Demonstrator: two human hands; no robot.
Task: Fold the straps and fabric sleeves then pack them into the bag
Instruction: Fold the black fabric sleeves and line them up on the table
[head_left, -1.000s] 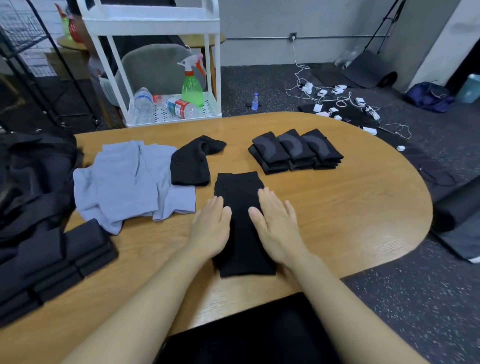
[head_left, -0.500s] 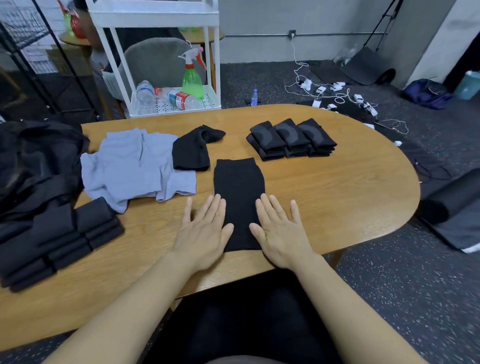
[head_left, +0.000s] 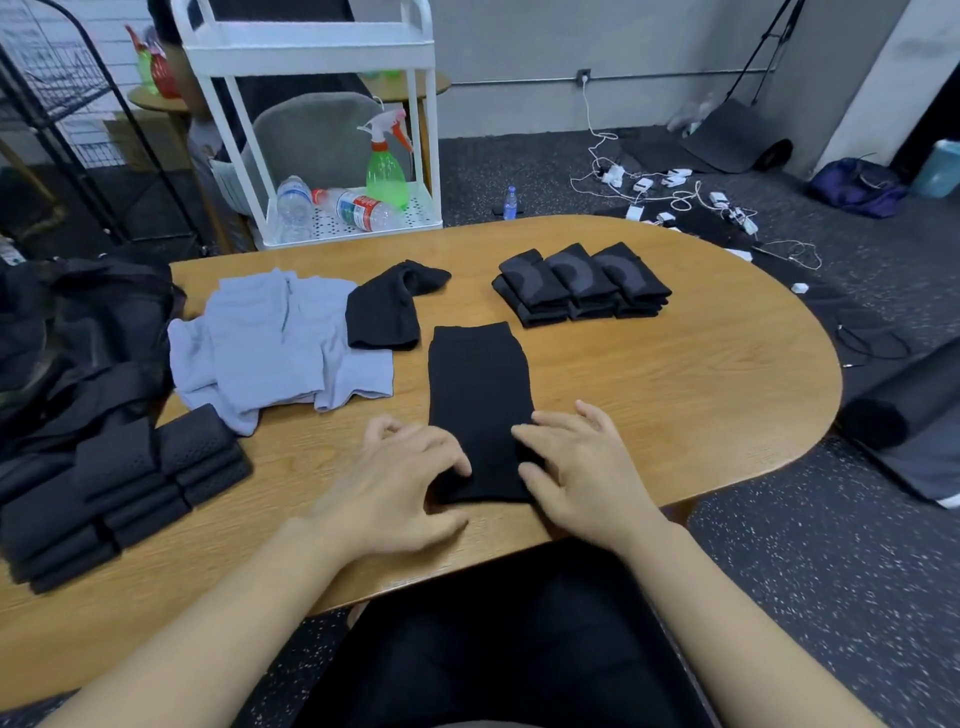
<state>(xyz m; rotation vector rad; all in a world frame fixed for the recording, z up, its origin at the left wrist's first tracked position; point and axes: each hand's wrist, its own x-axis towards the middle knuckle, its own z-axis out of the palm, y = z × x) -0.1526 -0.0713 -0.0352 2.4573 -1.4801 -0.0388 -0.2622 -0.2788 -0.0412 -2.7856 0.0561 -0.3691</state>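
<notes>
A flat black sleeve (head_left: 480, 384) lies lengthwise on the wooden table (head_left: 675, 395) in front of me. My left hand (head_left: 405, 483) and my right hand (head_left: 576, 467) sit at its near end with curled fingers, each pinching a near corner, though motion blur softens them. Another loose black sleeve (head_left: 384, 312) lies crumpled behind it, beside light blue sleeves (head_left: 275, 343). Folded black pieces stand in a row at the back (head_left: 582, 283). A second folded black stack (head_left: 119, 483) sits at the left. The black bag (head_left: 67, 332) slumps at the table's left edge.
A white cart (head_left: 311, 52) with a green spray bottle (head_left: 385, 176) and water bottles stands behind the table, next to a grey chair. Cables and chargers litter the floor at the back right. Rolled dark mats lie to the right.
My hands slid from the sleeve's middle down to its near end. Their flat fingers have curled onto the near corners.
</notes>
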